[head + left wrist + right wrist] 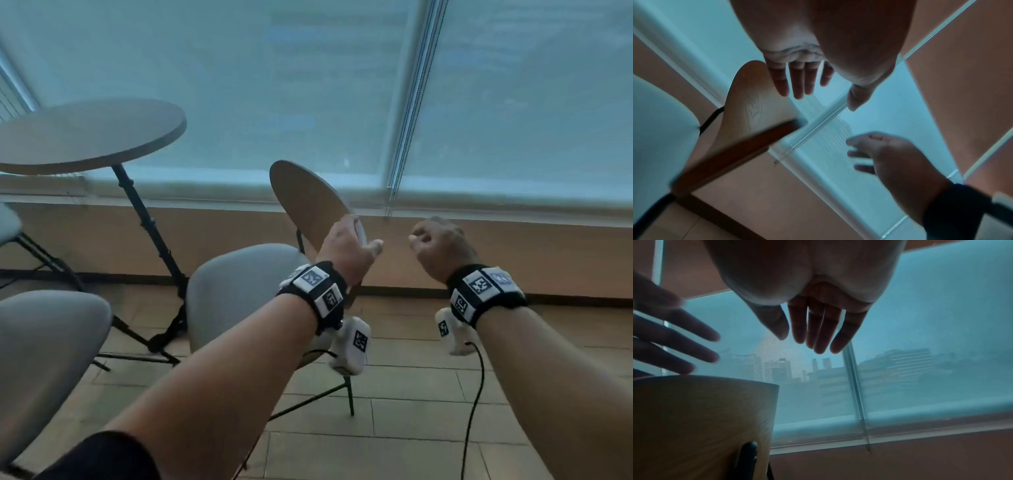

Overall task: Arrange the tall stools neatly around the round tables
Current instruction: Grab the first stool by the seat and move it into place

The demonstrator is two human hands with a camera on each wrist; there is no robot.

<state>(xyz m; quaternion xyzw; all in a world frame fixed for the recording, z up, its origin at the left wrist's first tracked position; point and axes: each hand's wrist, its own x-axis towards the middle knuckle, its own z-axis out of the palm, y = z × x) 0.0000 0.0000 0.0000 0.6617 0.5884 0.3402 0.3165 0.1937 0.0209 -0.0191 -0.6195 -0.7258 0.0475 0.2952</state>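
A tall stool with a grey seat and a wooden backrest stands right of the round table. My left hand hovers at the backrest's right edge with its thumb stretched out. In the left wrist view its fingers are straight above the backrest. In the right wrist view the left hand is spread just over the backrest; contact cannot be told. My right hand floats free to the right, and its fingers hold nothing.
A second grey stool stands at the lower left and a third at the far left edge. The table's black leg slants down to the tiled floor. A window blind and low wall run behind. A cable hangs from my right wrist.
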